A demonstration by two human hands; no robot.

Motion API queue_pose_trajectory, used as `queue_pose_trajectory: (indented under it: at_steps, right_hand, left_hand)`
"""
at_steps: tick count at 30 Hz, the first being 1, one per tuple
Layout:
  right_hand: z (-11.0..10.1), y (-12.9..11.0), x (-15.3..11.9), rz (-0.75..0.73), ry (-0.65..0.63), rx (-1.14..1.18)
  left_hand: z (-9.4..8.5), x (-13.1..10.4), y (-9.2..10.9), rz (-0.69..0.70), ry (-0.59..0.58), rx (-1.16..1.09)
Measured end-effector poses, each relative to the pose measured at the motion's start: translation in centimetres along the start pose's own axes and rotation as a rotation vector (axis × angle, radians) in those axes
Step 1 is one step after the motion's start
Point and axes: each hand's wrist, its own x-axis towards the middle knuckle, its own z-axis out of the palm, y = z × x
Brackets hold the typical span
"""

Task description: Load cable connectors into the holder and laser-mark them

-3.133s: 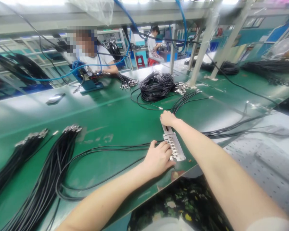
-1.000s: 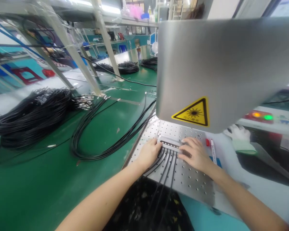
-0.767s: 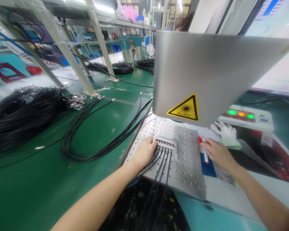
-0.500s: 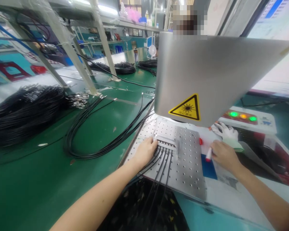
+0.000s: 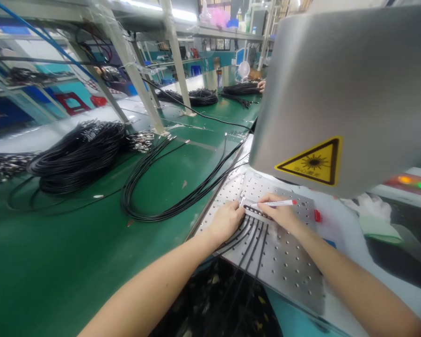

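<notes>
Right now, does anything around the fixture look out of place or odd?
One small thing: a red pen cap lies loose on the perforated plate, apart from the pen in the right hand. Nothing else stands out.

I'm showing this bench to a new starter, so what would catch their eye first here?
First the big grey metal hood at upper right, with its yellow laser warning sticker. Beneath it, the left hand steadies a metal fixture with black cables on the perforated plate, while the right hand holds a white pen over it. Heaps of coiled black cable lie on the green bench at left.
</notes>
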Motion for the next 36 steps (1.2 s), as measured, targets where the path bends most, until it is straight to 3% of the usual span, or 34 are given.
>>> queue_pose_trajectory:
  at_steps: [11,26,36]
  right_hand:
    - [1.2,0.5,0.9,-0.024,-0.068,-0.045]
    - [-3.1,1.2,-1.7,0.129,-0.075,-0.039]
    - [-3.8,1.4,-2.7,0.182,-0.084,-0.005]
  left_hand:
    - [0.3,0.0,-0.2,0.024,0.024,0.011]
    - [-0.4,0.1,-0.1,0.0,-0.05,0.024]
    - [-0.6,0.1,0.1,-0.015,-0.048,0.021]
